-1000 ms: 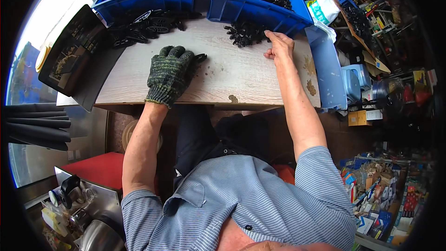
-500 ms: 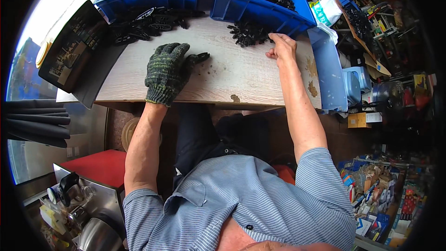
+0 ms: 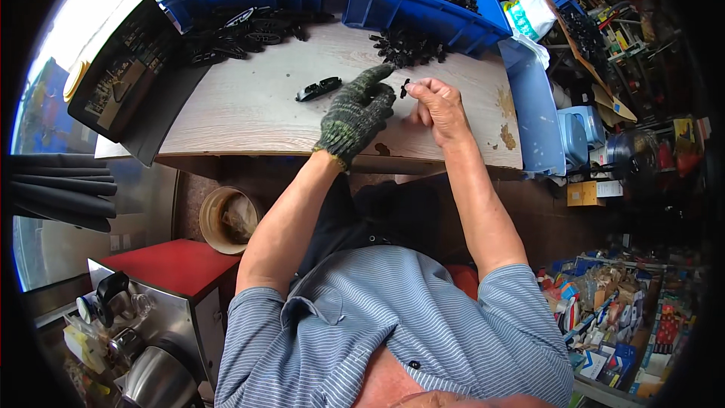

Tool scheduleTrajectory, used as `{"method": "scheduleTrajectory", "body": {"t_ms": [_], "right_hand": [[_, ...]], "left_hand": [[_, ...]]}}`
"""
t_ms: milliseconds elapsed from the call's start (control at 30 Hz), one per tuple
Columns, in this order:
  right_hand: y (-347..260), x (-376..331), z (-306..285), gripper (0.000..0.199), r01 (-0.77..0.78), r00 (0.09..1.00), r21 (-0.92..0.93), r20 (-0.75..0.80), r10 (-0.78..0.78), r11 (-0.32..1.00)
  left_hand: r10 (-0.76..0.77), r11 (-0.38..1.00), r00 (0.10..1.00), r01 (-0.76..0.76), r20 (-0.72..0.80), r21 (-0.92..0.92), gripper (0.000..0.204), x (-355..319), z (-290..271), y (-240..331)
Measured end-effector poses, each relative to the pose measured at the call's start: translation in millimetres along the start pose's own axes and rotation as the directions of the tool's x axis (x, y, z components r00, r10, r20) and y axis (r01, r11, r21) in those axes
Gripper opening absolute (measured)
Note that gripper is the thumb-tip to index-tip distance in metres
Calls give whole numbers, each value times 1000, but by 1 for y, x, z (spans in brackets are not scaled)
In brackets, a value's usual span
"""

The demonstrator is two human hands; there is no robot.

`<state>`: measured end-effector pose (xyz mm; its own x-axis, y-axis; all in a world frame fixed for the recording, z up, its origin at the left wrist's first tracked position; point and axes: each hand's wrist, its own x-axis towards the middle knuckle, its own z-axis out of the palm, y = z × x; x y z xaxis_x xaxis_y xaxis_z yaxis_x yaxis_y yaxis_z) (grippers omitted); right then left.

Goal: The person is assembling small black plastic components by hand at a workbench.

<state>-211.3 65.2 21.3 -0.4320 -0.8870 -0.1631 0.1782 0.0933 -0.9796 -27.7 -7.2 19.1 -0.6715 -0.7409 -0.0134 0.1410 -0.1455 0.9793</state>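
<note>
My left hand [image 3: 356,115], in a dark green knitted glove, hovers over the front middle of the table with its index finger stretched out and the other fingers loosely bent; nothing shows in it. Just to its right, my bare right hand [image 3: 441,112] pinches a small black plastic part [image 3: 405,89] between thumb and fingers. A long black plastic piece [image 3: 319,89] lies on the table left of the glove. Beyond both hands, a pile of small black parts [image 3: 408,47] sits against the right blue bin. A heap of long black pieces [image 3: 253,32] lies farther left.
Two blue bins [image 3: 427,23] with black parts stand along the table's far edge. A dark printed panel [image 3: 113,72] leans at the left side of the table [image 3: 242,117]. By the right edge is a blue plastic container [image 3: 532,106]. A round bucket [image 3: 215,219] stands below.
My right hand has come back from the pile toward the middle with a small black part. My left hand has let go of the long black piece and moved right.
</note>
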Motion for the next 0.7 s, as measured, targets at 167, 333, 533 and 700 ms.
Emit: {"method": "scheduleTrajectory", "body": {"t_ms": [167, 333, 533, 700], "right_hand": [[5, -6, 9, 14, 119, 992, -96, 44, -116, 988], [9, -11, 10, 17, 144, 989, -69, 35, -142, 987], [25, -6, -4, 24, 205, 975, -139, 115, -190, 969], [30, -9, 9, 22, 266, 964, -44, 14, -266, 963]], "left_hand": [[-63, 997, 991, 67, 119, -29, 36, 20, 2, 0], [-5, 991, 996, -6, -86, -136, 22, 18, 10, -2], [127, 988, 949, -96, -288, 119, 32, 35, 18, -19], [34, 996, 971, -52, -235, -73, 24, 25, 14, -14]]}}
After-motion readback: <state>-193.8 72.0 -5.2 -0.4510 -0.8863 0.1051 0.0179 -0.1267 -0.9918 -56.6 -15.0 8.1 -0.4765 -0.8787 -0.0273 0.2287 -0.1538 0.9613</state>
